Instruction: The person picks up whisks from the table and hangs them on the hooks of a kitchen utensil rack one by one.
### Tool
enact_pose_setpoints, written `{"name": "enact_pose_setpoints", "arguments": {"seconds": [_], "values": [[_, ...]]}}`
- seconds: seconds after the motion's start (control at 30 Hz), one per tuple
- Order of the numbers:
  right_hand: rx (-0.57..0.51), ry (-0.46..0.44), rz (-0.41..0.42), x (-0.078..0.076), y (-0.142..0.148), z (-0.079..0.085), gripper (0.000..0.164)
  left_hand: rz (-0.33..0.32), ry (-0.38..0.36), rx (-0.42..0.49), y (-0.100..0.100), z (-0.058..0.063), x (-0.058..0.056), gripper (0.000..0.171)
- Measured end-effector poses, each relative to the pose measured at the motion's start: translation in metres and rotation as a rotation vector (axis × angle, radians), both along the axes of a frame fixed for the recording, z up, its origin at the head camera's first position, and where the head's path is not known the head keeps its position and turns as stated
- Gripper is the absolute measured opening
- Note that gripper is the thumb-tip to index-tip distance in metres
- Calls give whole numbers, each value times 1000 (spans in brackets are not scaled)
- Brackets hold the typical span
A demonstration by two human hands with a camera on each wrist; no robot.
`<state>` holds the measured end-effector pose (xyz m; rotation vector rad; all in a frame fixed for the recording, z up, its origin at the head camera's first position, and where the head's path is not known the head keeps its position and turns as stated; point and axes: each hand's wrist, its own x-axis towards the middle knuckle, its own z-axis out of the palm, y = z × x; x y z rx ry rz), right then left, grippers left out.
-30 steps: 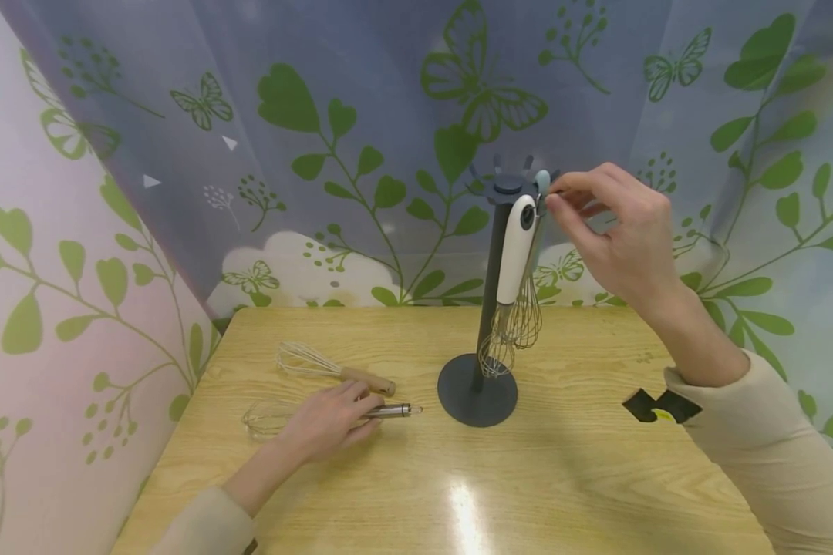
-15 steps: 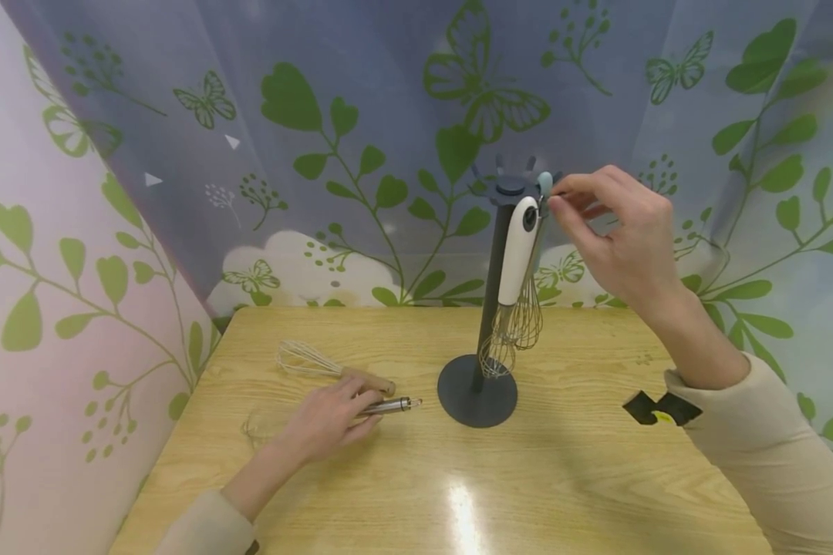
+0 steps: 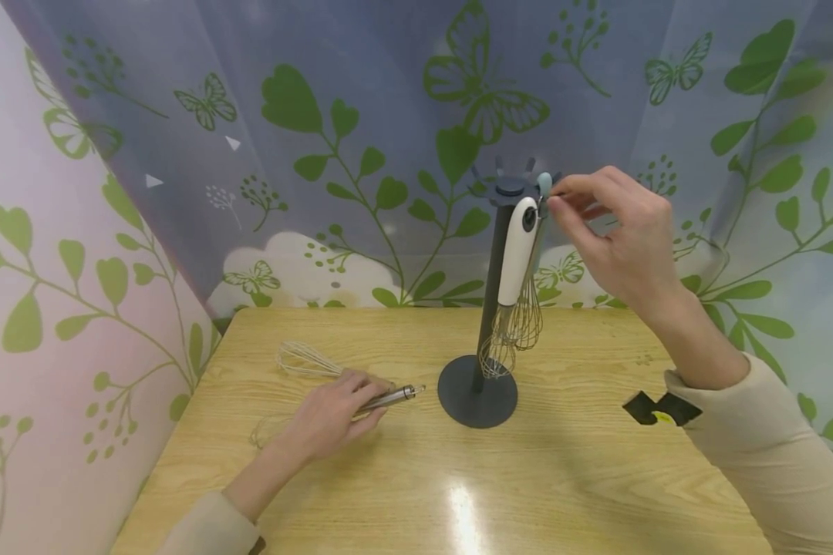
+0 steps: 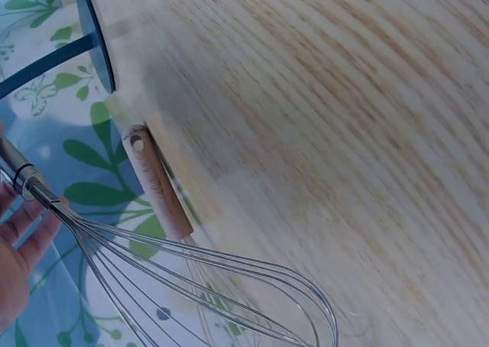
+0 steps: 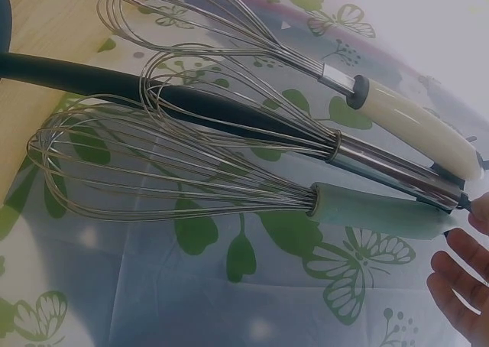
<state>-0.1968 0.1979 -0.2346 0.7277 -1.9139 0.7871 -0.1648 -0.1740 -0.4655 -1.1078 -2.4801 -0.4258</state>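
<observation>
My left hand [image 3: 333, 416] grips a steel-handled whisk [image 3: 394, 398], its handle end tilted up above the table. Beside it lies a wooden-handled whisk [image 4: 158, 186], partly hidden by that hand in the head view. At the top of a dark upright stand [image 3: 477, 405], my right hand [image 3: 614, 223] pinches the hanging end of a second steel-handled whisk [image 5: 397, 169]. That whisk hangs between a white-handled whisk [image 3: 517, 254] and a mint-handled whisk [image 5: 374, 212], wires downward. The right fingertips are right at the stand's hooks.
The stand's round base rests on the wooden table [image 3: 562, 478], right of the left hand. Several hooks [image 3: 500, 166] ring its top. A patterned curtain [image 3: 382, 69] hangs behind the table, and another patterned surface [image 3: 76, 370] rises at the left.
My left hand has raised the steel-handled whisk's handle end off the table and tilted it upward. The right hand stays at the stand's top.
</observation>
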Motion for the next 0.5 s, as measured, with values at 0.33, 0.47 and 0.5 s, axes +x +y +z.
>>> {"name": "enact_pose_setpoints", "arguments": {"seconds": [0.33, 0.47, 0.5], "values": [[6, 3, 0, 0, 0, 0, 9, 53, -13, 15, 4, 6, 3, 25], [4, 1, 1, 0, 0, 0, 9, 58, -5, 22, 6, 9, 3, 24], [4, 2, 1, 0, 0, 0, 9, 59, -2, 25, 7, 11, 3, 24]]}}
